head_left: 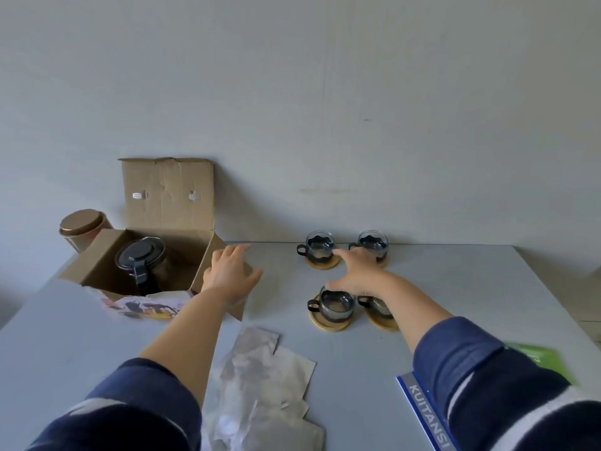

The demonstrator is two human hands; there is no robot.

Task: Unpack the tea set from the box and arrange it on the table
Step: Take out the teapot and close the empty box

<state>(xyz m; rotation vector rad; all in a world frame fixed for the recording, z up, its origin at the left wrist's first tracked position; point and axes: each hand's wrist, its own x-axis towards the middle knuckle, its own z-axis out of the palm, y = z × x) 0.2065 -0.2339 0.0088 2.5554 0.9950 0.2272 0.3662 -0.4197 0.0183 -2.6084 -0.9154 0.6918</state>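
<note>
An open cardboard box (182,252) stands at the table's back left with a glass teapot with a black lid (141,260) inside. Several glass cups with black holders sit on round wooden coasters at the right: back left cup (320,246), back right cup (374,241), front left cup (335,304), and a front right cup (380,307) half hidden by my right arm. My left hand (231,273) hovers with spread fingers by the box's right flap. My right hand (357,271) is stretched out flat among the cups, holding nothing.
A copper-lidded tin (83,227) stands behind the box at the left. Crumpled wrapping paper (263,379) lies at the front centre. A blue booklet (426,415) and a green sheet (543,356) lie at the front right. The grey table (455,281) abuts the wall.
</note>
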